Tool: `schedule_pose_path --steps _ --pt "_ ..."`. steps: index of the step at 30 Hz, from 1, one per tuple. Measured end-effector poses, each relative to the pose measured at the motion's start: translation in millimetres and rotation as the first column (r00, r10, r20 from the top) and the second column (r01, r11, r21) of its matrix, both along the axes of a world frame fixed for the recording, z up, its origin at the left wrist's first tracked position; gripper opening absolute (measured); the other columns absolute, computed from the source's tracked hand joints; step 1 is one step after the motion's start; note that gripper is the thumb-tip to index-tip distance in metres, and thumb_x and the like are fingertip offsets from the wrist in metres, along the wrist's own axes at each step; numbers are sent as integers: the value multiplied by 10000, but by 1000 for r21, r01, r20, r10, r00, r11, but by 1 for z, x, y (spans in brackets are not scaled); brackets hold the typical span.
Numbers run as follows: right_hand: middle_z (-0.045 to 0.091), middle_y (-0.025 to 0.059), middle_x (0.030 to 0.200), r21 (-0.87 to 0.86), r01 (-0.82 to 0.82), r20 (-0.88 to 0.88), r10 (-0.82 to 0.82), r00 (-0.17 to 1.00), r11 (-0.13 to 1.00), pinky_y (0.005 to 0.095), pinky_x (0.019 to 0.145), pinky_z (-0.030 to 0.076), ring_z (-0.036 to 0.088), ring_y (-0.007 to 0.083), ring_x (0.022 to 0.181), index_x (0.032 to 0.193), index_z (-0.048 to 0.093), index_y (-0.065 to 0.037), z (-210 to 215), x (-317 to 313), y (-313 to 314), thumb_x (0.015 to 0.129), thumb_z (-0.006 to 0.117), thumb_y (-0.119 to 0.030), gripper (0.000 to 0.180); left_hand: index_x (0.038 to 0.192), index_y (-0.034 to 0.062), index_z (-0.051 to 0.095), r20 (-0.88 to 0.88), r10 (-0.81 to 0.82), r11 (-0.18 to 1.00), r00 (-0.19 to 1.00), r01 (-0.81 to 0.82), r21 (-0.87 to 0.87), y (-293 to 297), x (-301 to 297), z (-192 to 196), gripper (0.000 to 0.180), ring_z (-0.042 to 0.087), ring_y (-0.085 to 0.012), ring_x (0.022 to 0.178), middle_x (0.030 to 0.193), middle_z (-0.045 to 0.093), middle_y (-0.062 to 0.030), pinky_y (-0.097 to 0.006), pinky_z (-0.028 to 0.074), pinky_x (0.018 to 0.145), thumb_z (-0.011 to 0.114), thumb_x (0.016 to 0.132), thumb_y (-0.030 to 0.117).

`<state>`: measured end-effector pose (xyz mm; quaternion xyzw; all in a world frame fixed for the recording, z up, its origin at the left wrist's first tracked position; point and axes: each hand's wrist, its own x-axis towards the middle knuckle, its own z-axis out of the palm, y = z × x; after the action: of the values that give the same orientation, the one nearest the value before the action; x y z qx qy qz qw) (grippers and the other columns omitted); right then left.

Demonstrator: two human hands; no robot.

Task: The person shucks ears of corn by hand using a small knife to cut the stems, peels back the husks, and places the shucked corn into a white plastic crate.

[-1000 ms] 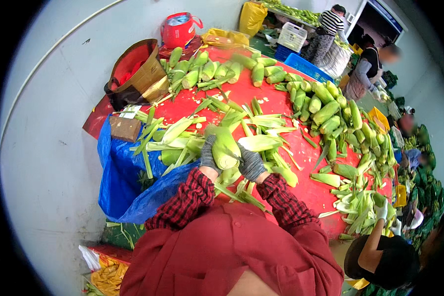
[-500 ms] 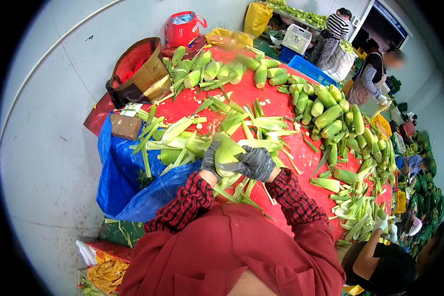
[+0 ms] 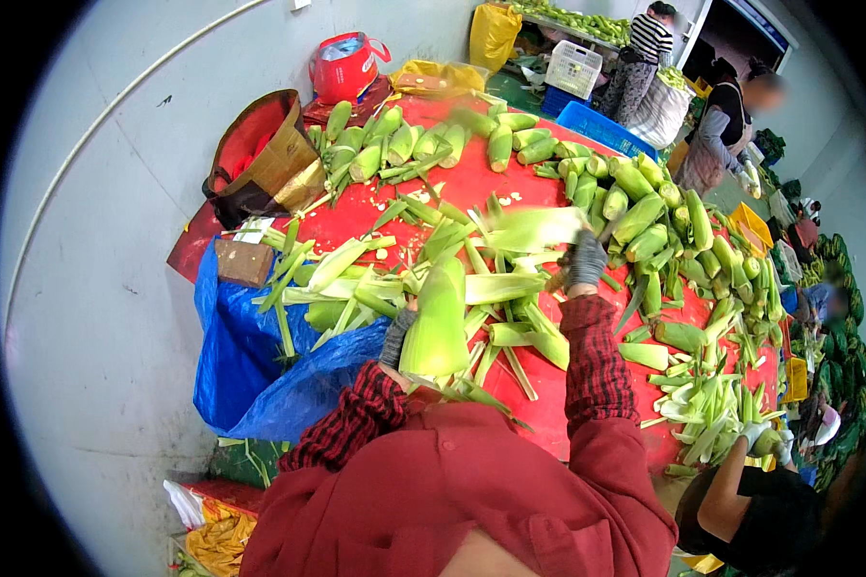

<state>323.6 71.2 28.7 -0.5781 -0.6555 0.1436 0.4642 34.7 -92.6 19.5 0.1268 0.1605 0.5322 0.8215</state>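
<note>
While the gloved left hand grips a corn ear upright near the chest, steadying it, the gloved right hand clutches a stripped husk. Beyond: red table, unhusked ears within reach.

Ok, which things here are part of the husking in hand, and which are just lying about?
In hand:
left hand
corn ear
right hand
pulled husk strip

Lying about:
red bag
blue plastic sheet
white crate
wooden block
</note>
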Motion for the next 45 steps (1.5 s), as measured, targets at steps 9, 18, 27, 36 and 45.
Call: schedule_pose_path --steps 9,18,27,36,45 --pt "528 -19 635 -271 -649 -699 317 641 711 275 543 408 458 91 584 803 637 -22 -10 -109 -106 810 633 -329 307 1316 22 346 -564 341 908 752 -109 403 29 14 -19 584 462 -167 1061 1202 479 -87 -262 396 891 507 885 382" --pt "549 -5 613 -357 -740 -679 385 625 570 227 425 391 469 69 475 833 629 -20 28 -89 -120 744 693 -272 274 1082 36 525 -724 350 926 595 -101 364 12 28 17 471 504 -115 846 943 552 -38 -263 425 751 640 791 389" --pt "584 -5 666 -387 -744 -573 491 657 545 229 473 402 485 58 542 905 639 -15 35 -84 -112 726 717 -260 314 1109 22 513 -764 369 883 530 56 465 13 17 10 522 509 -139 910 985 558 -53 -282 418 809 660 763 384" --pt "582 -11 669 -385 -787 -663 448 600 483 226 484 406 502 70 557 895 635 -5 40 -87 -119 733 678 -140 216 1107 10 509 -813 397 871 426 103 480 8 11 9 560 547 -179 921 997 584 -95 -305 433 810 680 735 392" --pt "533 15 585 -405 -646 -656 286 698 647 261 395 395 469 107 420 793 604 -10 29 -96 -123 767 568 -124 122 1114 7 502 -807 412 867 424 91 490 9 9 6 572 557 -185 914 982 588 -104 -308 441 801 684 726 385"
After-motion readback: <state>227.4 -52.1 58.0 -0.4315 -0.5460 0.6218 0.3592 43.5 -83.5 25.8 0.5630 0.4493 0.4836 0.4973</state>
